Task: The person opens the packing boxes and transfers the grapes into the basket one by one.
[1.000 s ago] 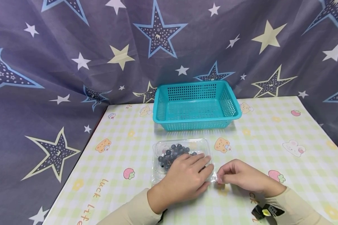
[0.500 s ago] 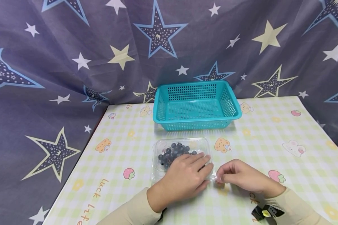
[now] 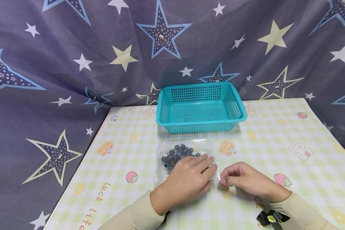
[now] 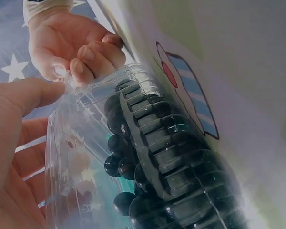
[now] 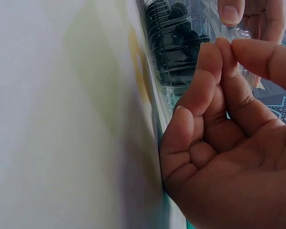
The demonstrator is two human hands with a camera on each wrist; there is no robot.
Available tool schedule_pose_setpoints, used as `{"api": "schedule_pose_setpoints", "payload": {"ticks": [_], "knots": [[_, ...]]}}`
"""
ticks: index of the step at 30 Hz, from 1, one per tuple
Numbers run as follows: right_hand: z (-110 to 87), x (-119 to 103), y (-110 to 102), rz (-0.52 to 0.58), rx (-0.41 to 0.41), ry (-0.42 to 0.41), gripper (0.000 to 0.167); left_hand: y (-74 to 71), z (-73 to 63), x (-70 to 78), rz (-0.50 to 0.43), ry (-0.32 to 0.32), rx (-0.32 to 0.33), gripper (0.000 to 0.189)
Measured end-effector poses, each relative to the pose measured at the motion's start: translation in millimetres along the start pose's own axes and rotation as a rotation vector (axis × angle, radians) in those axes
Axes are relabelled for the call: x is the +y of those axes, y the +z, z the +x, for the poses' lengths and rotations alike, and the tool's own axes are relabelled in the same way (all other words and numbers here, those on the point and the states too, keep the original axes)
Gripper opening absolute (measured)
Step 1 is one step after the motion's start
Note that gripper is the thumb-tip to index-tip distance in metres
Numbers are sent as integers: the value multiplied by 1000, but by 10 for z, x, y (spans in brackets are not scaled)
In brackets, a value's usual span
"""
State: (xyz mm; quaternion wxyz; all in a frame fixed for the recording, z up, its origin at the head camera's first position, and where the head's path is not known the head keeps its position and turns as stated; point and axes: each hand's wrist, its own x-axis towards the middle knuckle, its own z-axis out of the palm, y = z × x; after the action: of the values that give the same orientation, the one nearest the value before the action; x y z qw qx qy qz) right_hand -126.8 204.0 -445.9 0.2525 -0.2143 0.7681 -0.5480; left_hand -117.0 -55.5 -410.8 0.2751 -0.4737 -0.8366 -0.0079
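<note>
A clear plastic clamshell box [image 3: 164, 174] with dark round berries [image 3: 174, 156] inside rests on the table. My left hand [image 3: 187, 180] lies across its lid with the fingers spread nearly straight. In the left wrist view, the left thumb [image 4: 40, 95] is at the box's rim, and the fingers show through the clear plastic. My right hand [image 3: 245, 179] pinches the box's near right corner between thumb and index fingertip, its other fingers curled in. Ribbed plastic walls of the box [image 4: 148, 138] face the left wrist camera, with berries behind them.
A teal perforated basket [image 3: 201, 127] stands behind the box, near the curtain [image 3: 126, 28] with printed stars. A checked cloth with cartoon prints covers the table [image 3: 126, 204]. The table's left edge runs down beside the curtain.
The far edge of the box's lid has shifted slightly up in the head view. The pinched corner and both hands have moved slightly left. The right hand keeps its pinch; the basket is still.
</note>
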Motion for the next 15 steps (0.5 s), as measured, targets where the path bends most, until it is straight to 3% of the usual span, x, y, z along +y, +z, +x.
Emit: {"api": "schedule_pose_setpoints", "payload": {"ticks": [15], "knots": [[-9, -16, 6, 2, 10, 29, 18, -24, 10, -6, -11, 0, 16, 39]]}}
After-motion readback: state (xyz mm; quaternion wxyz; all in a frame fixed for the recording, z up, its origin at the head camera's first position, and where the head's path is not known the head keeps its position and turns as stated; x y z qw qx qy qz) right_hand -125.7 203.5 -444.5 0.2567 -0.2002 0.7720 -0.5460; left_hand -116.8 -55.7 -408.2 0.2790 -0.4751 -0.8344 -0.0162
